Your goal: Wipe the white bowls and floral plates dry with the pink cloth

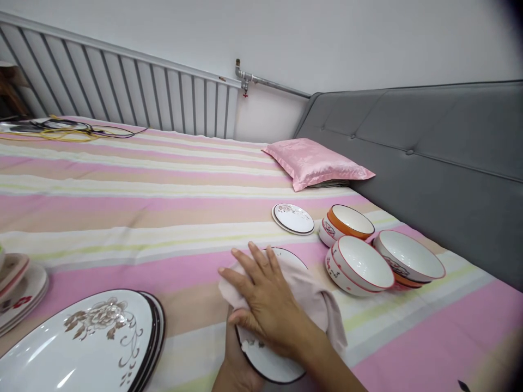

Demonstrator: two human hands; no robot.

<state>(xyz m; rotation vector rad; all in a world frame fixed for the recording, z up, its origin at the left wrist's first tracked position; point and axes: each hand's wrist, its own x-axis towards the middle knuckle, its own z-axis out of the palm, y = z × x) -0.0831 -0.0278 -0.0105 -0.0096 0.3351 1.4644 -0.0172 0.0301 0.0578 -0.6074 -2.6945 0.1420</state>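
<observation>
A white plate (269, 363) with a dark rim and a small dark pattern is held up at the lower middle. My left hand (241, 362) grips it from below at its left edge, most of the fingers hidden underneath. On top, my right hand (267, 307) holds a pale pink cloth (316, 296) against the plate's face, fingers spread over the fabric. The cloth drapes past the plate's right side. To the left lies a stack of large oval plates (81, 348) with a brown flower pattern.
Stacked bowls (362, 267), orange-banded bowls (347, 220) and wide bowls (411, 256) stand right on the striped bedsheet (134, 212). Small plates (293, 218) lie beyond my hands; more dishes (24, 296) sit far left. Behind are a pink pillow (316, 160), grey headboard (441, 130) and cables (65, 129).
</observation>
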